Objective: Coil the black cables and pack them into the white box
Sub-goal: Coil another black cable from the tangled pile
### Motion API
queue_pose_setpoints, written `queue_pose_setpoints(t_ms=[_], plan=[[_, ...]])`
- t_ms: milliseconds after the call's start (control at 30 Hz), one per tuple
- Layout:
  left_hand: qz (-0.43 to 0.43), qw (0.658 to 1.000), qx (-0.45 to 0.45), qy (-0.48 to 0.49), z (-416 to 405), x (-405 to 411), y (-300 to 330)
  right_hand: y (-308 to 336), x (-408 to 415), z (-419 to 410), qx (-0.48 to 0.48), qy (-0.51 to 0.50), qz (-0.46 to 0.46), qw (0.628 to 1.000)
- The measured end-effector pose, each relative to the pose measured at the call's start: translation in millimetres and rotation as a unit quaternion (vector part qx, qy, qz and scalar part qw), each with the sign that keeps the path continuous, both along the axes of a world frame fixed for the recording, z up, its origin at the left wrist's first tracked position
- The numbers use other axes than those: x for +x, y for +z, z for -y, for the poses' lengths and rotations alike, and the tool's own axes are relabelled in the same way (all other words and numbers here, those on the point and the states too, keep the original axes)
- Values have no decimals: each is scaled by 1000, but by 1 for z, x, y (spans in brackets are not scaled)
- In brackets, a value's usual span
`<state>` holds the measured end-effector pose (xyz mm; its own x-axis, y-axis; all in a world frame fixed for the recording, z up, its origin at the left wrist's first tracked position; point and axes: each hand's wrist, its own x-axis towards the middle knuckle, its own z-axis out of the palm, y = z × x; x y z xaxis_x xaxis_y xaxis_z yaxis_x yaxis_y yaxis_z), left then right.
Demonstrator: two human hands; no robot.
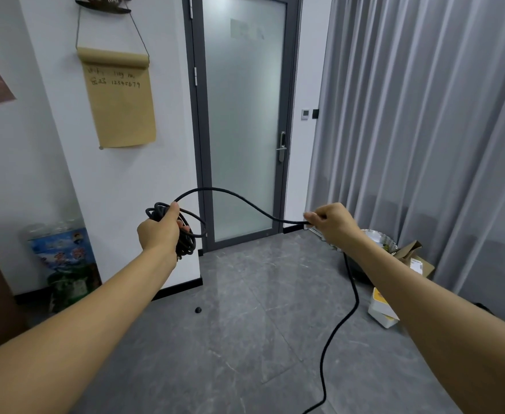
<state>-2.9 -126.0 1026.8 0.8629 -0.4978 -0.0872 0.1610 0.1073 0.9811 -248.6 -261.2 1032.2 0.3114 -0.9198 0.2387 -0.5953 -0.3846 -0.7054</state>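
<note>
Black cable (239, 198) partly coiled: left hand (158, 231) grips the loops, right hand (332, 224) pinches the loose length. More trails across the floor (245, 339); nothing packed in the white box (382, 312) yet.

head-worn view, forward and down

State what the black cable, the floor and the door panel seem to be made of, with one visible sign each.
Black cable: probably rubber or plastic sheath, matte, bends in smooth curves.
Floor: likely polished stone or ceramic tile, grey veining, joints, reflections.
Door panel: frosted glass, milky and translucent, in a grey frame.
</note>
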Motion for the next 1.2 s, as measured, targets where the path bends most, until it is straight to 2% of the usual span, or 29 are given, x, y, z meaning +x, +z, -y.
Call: queue_pose_setpoints(t_ms=[133, 267, 400, 567, 667, 800, 967, 1067, 1200], plan=[[48, 998, 9, 32, 4, -2, -3, 4, 10, -12, -35, 64, 5, 997], [79, 995, 14, 55, 7, -3, -3, 11, 23, -31, -134, 66, -126, 981], [159, 985, 29, 53, 7, -9, -4, 14, 31, -38, -209, 64, -222, 950], [279, 959, 48, 14, 7, -19, -4, 22, 43, -52, -226, 176, -281, 916], [323, 943, 59, -61, 5, -27, -4, 31, 48, -63, -160, 259, -212, 929], [301, 936, 42, -177, -2, -47, 0, 37, 50, -65, -106, 308, -97, 941], [169, 925, -22, -340, -7, -64, 2, 29, 46, -60, -77, 270, 35, 959], [77, 914, -47, -396, -8, -70, 4, 26, 43, -59, -62, 250, 101, 961], [11, 887, -59, -459, -11, -74, 7, 22, 42, -58, -66, 230, 139, 961]])
